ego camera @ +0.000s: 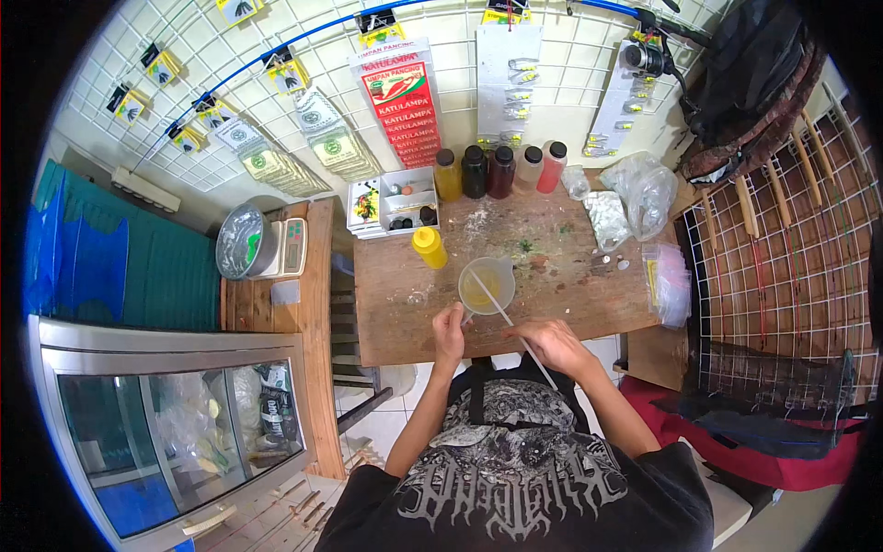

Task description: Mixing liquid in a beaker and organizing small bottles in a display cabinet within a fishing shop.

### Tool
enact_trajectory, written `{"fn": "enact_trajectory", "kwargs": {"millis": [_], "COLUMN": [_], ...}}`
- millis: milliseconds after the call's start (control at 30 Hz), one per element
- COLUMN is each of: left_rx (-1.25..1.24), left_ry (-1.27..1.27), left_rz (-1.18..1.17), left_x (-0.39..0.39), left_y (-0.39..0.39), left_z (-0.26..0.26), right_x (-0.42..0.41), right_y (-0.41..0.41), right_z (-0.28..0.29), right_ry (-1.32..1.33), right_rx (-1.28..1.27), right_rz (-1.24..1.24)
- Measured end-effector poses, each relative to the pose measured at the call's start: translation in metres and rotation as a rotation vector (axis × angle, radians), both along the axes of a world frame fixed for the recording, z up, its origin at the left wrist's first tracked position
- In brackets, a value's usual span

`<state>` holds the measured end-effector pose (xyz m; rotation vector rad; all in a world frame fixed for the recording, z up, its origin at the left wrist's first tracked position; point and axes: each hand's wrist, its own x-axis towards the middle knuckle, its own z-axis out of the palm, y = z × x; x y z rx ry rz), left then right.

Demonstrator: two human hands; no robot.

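Observation:
A translucent plastic measuring jug (pixel 507 279) with yellowish liquid stands near the wooden table's front edge. My left hand (pixel 450 333) grips its handle. A long thin white stick (pixel 502 312) leans into the jug, its lower end in the liquid, and my right hand (pixel 554 345) holds it farther up; that hand's fingertips are partly hidden. Left of the jug is a yellow squeeze bottle (pixel 430 248). At the table's back stand several black-capped bottles of coloured liquid, among them a yellow one (pixel 448 181) and a pink one (pixel 551 172).
A white divided tray (pixel 374 224) with small items sits at the back left. Plastic bags, one with white pieces (pixel 607 219), lie at the right, near pink plastic packets (pixel 671 286). On the side table, a metal bowl (pixel 241 241) rests on a digital scale (pixel 293 247).

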<state>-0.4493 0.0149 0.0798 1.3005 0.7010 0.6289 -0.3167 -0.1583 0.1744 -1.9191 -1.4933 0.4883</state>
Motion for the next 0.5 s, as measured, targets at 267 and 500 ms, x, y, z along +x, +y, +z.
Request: {"fn": "enact_trajectory", "kwargs": {"millis": [267,500], "left_rx": [-0.022,-0.036], "left_ry": [0.029,0.063], "left_rz": [0.002,0.101], "left_x": [-0.001,0.015], "left_y": [-0.003,-0.014], "left_z": [-0.007,-0.009], "right_x": [0.042,0.07], "right_y": [-0.014,-0.029], "right_z": [-0.005,-0.033], "right_ry": [0.846,0.913], "right_rx": [-0.256,-0.358], "right_rz": [0.04,-0.017]}}
